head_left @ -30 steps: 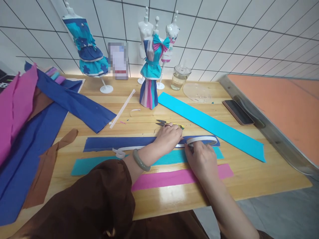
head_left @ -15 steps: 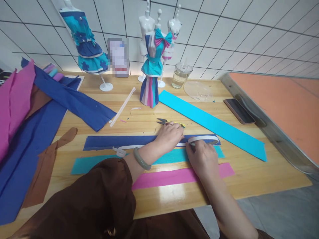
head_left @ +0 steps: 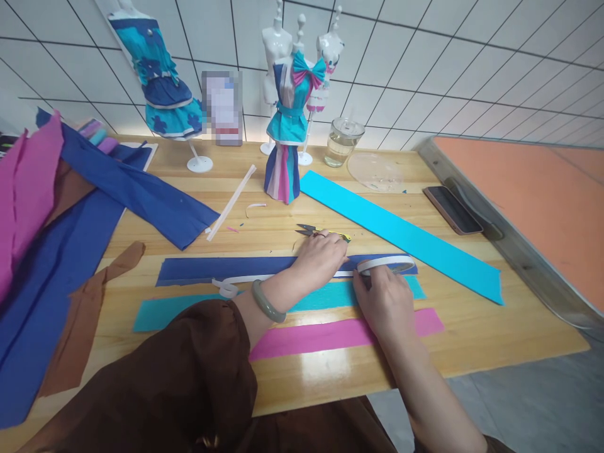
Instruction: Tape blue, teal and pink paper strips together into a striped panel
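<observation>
My left hand [head_left: 321,255] rests across the navy fabric-like strip [head_left: 221,269], fingers bent and lying on it, their tips partly hidden. My right hand [head_left: 385,292] grips a roll of white tape [head_left: 387,263] over the strip's right end. From the roll, a narrow white tape length [head_left: 255,277] runs under my left wrist along the navy strip's near edge, its loose end curling at the left. Just beyond my left fingers lie small yellow-handled snips [head_left: 309,230]. Nearer me are a teal strip [head_left: 165,313] and a pink strip [head_left: 311,340], both partly beneath my arms.
A bright blue strip [head_left: 401,234] slants across the right. Dressed mini mannequins [head_left: 287,126], a lidded glass [head_left: 343,142] and a phone [head_left: 453,209] stand or lie behind. Coloured sheets [head_left: 94,226] pile at left; an orange-topped surface [head_left: 528,214] borders the right.
Both hands, the tape roll and the strips keep nearly the same places. The whole view has shifted very slightly.
</observation>
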